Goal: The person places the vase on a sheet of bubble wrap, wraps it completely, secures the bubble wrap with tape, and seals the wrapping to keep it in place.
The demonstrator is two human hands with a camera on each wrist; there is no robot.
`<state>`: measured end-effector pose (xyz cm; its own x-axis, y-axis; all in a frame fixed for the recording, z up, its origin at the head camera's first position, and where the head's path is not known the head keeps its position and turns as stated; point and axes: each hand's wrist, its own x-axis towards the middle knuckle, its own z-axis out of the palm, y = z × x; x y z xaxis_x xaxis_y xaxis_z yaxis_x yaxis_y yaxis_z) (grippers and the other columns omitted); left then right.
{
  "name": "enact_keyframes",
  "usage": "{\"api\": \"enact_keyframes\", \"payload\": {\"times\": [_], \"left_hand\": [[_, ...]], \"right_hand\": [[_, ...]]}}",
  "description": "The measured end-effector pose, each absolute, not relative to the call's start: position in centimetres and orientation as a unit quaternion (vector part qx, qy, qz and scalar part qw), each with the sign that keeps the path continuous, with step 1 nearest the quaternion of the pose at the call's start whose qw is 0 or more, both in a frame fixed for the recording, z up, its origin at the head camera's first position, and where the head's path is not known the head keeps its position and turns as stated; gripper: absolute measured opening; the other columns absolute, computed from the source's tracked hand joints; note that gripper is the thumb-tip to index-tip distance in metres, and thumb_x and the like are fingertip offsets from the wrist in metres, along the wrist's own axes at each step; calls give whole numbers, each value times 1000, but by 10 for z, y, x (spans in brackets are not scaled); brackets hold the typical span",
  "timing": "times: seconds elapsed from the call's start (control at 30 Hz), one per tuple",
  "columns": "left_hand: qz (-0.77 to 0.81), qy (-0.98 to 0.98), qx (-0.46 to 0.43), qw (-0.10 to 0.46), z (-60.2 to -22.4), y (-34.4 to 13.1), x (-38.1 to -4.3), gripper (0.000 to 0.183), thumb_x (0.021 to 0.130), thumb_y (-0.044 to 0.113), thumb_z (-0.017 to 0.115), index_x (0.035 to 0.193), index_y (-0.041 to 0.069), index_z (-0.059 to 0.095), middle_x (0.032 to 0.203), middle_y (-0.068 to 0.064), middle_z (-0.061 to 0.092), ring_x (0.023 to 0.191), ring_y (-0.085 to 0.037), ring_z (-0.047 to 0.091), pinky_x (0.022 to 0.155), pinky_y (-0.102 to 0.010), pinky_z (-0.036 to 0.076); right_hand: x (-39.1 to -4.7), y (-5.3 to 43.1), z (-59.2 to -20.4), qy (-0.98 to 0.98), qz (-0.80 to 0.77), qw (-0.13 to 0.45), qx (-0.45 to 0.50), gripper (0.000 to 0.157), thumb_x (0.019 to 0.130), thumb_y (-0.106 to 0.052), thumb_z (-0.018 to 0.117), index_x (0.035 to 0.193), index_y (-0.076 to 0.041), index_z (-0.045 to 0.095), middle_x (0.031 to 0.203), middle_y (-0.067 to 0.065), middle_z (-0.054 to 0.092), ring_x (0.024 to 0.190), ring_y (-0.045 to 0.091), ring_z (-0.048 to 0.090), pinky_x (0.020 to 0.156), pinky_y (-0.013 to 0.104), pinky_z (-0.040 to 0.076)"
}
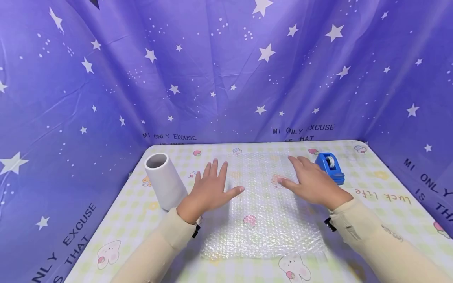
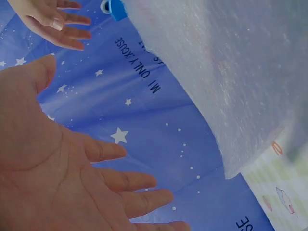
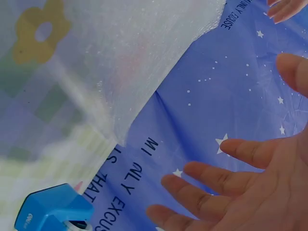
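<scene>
A sheet of clear bubble wrap (image 1: pixel 262 220) lies spread flat over the middle of the table. My left hand (image 1: pixel 209 190), fingers straight and spread, hovers above its left edge; in the left wrist view the palm (image 2: pixel 43 159) faces the sheet with nothing in it. Above the right edge is my right hand (image 1: pixel 313 181), likewise spread, its empty palm (image 3: pixel 260 192) showing in the right wrist view. Just left of my left hand stands an upright white vase (image 1: pixel 165 184) with a round dark opening. A blue tape dispenser (image 1: pixel 330 167) holding a roll sits beyond my right hand.
The table wears a green-and-white checked cloth (image 1: pixel 116 220) with cartoon prints. Purple curtains (image 1: pixel 212 70) with white stars stand close behind the table's back edge and along both sides.
</scene>
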<state>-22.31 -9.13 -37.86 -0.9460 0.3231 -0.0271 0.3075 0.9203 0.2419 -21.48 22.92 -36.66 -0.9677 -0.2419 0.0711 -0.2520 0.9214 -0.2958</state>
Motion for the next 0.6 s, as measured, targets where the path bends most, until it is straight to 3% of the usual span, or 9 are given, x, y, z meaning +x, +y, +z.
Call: {"api": "enact_keyframes", "payload": {"times": [0.17, 0.37, 0.6], "left_hand": [[133, 977, 165, 34, -380, -93, -219, 105, 91, 86, 36, 168, 18, 13, 174, -18, 5, 160, -41, 8, 123, -69, 13], [148, 975, 165, 29, -385, -95, -216, 105, 91, 86, 36, 167, 18, 14, 173, -18, 7, 160, -40, 11, 123, -68, 14], [158, 973, 169, 22, -391, -96, -213, 104, 91, 84, 39, 167, 16, 17, 173, -19, 10, 159, -41, 14, 123, -68, 13]], "right_hand": [[-215, 234, -371, -978, 166, 16, 124, 107, 92, -81, 43, 161, -1, 28, 159, 30, 37, 143, 56, 37, 109, 74, 35], [-215, 238, -376, -978, 170, 25, 122, 84, 99, -58, 59, 156, 1, 38, 151, 33, 44, 134, 57, 45, 103, 73, 40], [-215, 243, -384, -977, 175, 27, 114, 77, 99, -53, 61, 151, 2, 44, 144, 34, 51, 128, 55, 52, 99, 70, 45]]}}
